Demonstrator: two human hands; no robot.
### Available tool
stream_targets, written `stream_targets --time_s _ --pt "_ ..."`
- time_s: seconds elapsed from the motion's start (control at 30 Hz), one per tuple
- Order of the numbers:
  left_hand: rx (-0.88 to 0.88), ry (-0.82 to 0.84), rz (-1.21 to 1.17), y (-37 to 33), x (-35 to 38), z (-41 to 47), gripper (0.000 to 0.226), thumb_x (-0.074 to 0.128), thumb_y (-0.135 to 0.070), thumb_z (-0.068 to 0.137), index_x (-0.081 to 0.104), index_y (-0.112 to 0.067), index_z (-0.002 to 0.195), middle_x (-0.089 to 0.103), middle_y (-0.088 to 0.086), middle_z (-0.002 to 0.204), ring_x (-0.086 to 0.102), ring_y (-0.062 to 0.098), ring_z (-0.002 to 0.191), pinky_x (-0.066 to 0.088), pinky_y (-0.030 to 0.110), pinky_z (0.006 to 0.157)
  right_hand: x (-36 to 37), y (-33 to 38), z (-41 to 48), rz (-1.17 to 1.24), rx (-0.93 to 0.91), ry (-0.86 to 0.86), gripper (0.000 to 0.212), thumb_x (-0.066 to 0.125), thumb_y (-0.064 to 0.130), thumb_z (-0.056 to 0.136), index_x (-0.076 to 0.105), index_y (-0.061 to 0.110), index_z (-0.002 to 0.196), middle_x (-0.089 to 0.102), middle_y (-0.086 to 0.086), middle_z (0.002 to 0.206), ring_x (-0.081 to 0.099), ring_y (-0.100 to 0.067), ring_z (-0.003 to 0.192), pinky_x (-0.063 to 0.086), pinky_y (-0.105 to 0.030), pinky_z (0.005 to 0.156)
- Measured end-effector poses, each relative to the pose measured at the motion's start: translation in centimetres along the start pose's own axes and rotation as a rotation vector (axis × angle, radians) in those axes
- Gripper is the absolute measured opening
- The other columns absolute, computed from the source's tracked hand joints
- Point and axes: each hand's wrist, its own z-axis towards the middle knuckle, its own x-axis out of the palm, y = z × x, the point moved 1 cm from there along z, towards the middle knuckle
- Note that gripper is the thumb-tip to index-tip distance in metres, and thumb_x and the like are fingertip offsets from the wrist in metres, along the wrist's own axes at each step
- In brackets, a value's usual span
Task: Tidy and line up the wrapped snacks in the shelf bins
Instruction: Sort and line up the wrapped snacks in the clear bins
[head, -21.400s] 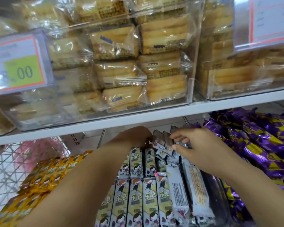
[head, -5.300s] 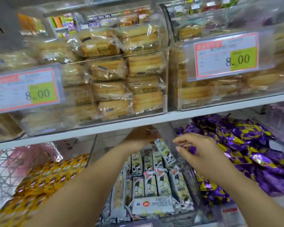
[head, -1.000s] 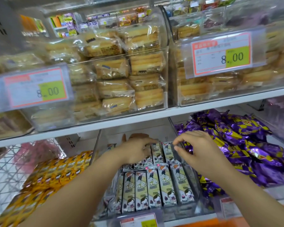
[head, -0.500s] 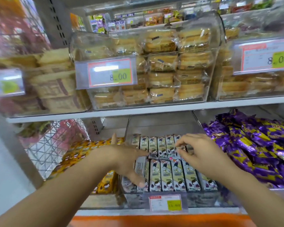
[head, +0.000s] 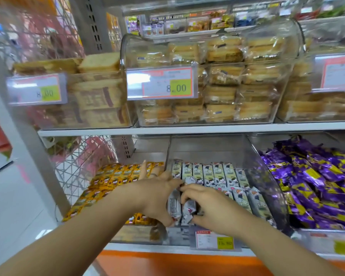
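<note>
Left hand (head: 157,198), right hand (head: 209,208) grip snack bars (head: 188,211), long axes front-to-back.

Lower shelf (head: 139,247) carries clear bins (head: 267,172) of wrapped snacks (head: 207,174).

The bins (head: 267,182) are clear, glossy plastic. Purple wrappers (head: 317,186) gleam like foil; the snack packs (head: 217,174) wear smooth, shiny film. The shelf edge (head: 187,129) looks like matt white painted metal.

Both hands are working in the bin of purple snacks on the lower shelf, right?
No. The left hand and right hand are working in the bin of pale cartoon-printed bars on the lower shelf; the purple snacks lie beside it, the head view shows.
</note>
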Motion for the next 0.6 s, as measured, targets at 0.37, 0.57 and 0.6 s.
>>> stream_targets --time_s 0.37,0.57,0.6 --pt "0.173 -0.278 -0.306 -1.4 -1.2 0.1 0.084 0.071 -0.05 0.074 0.02 -0.043 0.141 0.011 -0.015 0.126 0.047 0.018 0.099 0.04 0.033 0.098 -4.9 -3.5 -4.7 0.287 0.105 -0.332 0.043 0.07 -0.001 0.076 0.06 0.039 0.089 0.04 0.033 0.118 0.049 0.007 0.108 0.041 -0.011 0.09" --pt "0.223 -0.145 -0.454 -4.6 -1.4 2.8 0.084 0.073 -0.036 0.078 0.02 -0.038 0.143 0.004 -0.02 0.126 0.051 0.004 0.066 0.044 0.021 0.059 -6.0 -6.0 -7.0 0.185 0.208 -0.467 0.048 0.074 -0.005 0.069 0.054 0.037 0.081 0.04 0.027 0.11 0.048 0.002 0.105 0.039 -0.013 0.084" --pt "0.223 -0.136 -0.475 -4.8 -1.4 3.3 0.085 0.073 -0.034 0.078 0.02 -0.037 0.145 0.003 -0.019 0.128 0.051 0.004 0.065 0.042 0.021 0.06 -6.3 -6.4 -7.1 0.11 0.207 -0.499 0.051 0.073 -0.004 0.069 0.051 0.04 0.081 0.044 0.025 0.109 0.05 0.001 0.102 0.037 -0.01 0.082"
